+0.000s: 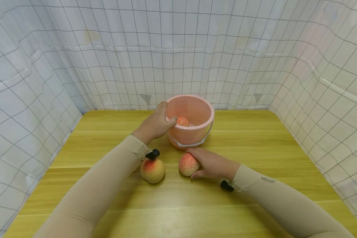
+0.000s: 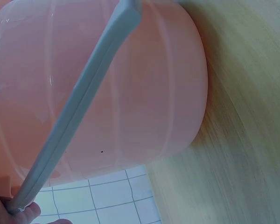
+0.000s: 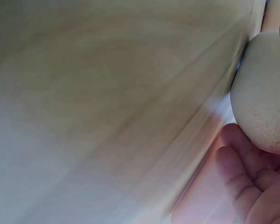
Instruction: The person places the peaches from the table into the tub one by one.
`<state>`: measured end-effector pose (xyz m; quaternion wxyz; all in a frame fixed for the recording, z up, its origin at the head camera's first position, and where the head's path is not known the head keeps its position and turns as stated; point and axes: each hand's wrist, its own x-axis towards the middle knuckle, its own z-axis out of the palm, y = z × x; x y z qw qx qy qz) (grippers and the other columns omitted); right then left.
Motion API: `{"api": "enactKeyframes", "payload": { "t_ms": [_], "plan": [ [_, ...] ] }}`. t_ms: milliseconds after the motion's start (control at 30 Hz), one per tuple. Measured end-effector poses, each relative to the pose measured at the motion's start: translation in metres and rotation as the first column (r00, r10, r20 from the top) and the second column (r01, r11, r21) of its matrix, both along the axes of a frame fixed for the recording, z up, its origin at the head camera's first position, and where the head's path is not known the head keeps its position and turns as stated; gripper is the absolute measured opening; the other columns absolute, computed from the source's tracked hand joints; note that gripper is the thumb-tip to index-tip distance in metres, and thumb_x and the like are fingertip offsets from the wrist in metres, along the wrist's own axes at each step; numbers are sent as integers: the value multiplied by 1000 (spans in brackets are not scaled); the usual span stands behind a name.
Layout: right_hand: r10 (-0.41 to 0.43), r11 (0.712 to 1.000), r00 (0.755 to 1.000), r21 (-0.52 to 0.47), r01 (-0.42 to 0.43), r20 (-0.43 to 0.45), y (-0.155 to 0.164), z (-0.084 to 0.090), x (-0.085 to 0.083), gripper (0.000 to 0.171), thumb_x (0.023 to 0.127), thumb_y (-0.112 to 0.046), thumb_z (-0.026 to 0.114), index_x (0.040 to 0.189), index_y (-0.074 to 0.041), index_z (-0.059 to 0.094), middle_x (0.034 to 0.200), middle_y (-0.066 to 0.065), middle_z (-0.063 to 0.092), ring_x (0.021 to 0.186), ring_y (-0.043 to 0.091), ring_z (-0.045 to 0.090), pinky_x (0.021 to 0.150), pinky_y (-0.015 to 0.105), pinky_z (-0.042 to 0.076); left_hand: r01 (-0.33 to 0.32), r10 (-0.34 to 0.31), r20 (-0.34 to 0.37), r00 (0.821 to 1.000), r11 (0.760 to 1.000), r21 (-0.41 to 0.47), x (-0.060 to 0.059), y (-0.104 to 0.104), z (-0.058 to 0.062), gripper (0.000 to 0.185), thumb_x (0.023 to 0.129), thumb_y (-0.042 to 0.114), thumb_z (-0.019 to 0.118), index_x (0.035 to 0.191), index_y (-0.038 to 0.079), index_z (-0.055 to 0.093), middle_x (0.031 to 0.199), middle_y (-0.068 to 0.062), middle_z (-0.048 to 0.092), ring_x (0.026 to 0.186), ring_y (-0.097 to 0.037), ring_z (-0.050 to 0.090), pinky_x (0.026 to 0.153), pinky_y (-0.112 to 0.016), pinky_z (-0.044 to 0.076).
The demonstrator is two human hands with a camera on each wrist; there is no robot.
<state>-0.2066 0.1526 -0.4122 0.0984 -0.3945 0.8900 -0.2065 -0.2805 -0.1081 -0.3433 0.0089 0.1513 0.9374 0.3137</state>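
Left hand [image 1: 155,124] grips bucket [image 1: 196,132] rim; right hand [image 1: 212,164] cups speckled peach [image 1: 188,164] on table

A: How does the left hand [image 1: 155,125] lie?
B: Arm stretched forward in a beige sleeve, fingers curled over the rim of the pink plastic bucket [image 1: 196,132].
A: And the right hand [image 1: 212,164]?
B: Low, fingers wrapped round a red-speckled pale peach [image 1: 188,164].

1. A yellow-green wooden table [image 1: 256,138] with visible grain fills the foreground.
2. White cloth [image 1: 178,53] printed with a thin dark grid hangs on three sides.
3. Soft, even light.
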Motion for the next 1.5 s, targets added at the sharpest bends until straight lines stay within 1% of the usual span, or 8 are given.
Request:
{"api": "enactKeyframes", "payload": {
  "t_ms": [133, 367, 500, 633, 833, 1033, 1267, 1500],
  "plan": [
    [1, 1000, 1000, 1, -1, 4, 0, 0, 0, 85, 83, -37, 91, 150, -9, 47, 140, 5, 59, 131, 20, 58, 115, 43, 48, -4, 4, 6, 1000, 1000, -5, 0, 1, 0, 93, 101, 58, 45, 171, 11, 5, 179, -11, 6, 159, -37, 29, 126, -56, 32],
    [-7, 1000, 1000, 10, 7, 2, 1, 0, 0, 83, 83, -38, 91, 148, -11, 47, 138, 2, 59, 129, 18, 58, 114, 42, 49, -8, 8, 10, 1000, 1000, -11, 1, 1, 2, 94, 100, 58, 45, 171, 11, 5, 179, -11, 4, 159, -37, 28, 127, -57, 31],
    [-1, 1000, 1000, 11, 1, -7, 1, 1, 0, 83, 83, -37, 91, 148, -11, 47, 137, 1, 60, 127, 17, 59, 113, 41, 49, -6, 6, 9, 1000, 1000, -2, 2, 2, 2, 94, 100, 58, 46, 171, 10, 6, 179, -11, 6, 158, -37, 31, 126, -57, 33],
    [15, 1000, 1000, -10, -15, -25, 1, 4, 1, 85, 81, -37, 92, 148, -9, 47, 136, 1, 61, 126, 16, 61, 112, 41, 51, -4, 4, 14, 1000, 1000, 7, 2, 2, 1, 94, 100, 57, 47, 171, 11, 5, 179, -10, 8, 156, -38, 34, 125, -57, 35],
    [28, 999, 998, -39, -30, -56, 2, 9, 3, 91, 82, -39, 92, 152, -7, 44, 142, 2, 60, 131, 17, 60, 114, 42, 50, -3, 3, 18, 1000, 1000, 1, 4, 1, 1, 94, 101, 58, 46, 171, 10, 5, 179, -10, 6, 158, -37, 30, 126, -57, 33],
    [34, 995, 998, -88, -39, -57, 3, 19, 8, 94, 80, -39, 93, 154, -8, 44, 145, 1, 58, 133, 17, 59, 115, 43, 50, -8, 8, 17, 1000, 1000, 3, 4, 1, 1, 94, 100, 58, 46, 170, 9, 6, 179, -10, 7, 157, -37, 33, 125, -56, 34],
    [49, 987, 996, -151, -60, -74, 4, 31, 12, 90, 80, -39, 94, 151, -11, 46, 142, -1, 58, 129, 14, 60, 111, 41, 52, -10, 10, 24, 1000, 1000, -1, 4, 1, 1, 94, 101, 58, 45, 171, 11, 5, 179, -10, 5, 158, -37, 31, 125, -57, 34],
    [70, 969, 990, -229, -96, -119, 5, 46, 12, 87, 78, -33, 95, 146, -4, 49, 138, 1, 60, 125, 15, 61, 108, 41, 55, -10, 10, 32, 999, 1000, -3, 4, 1, 3, 94, 101, 59, 45, 171, 13, 3, 179, -8, 2, 159, -37, 28, 126, -58, 32]
  ]
}}
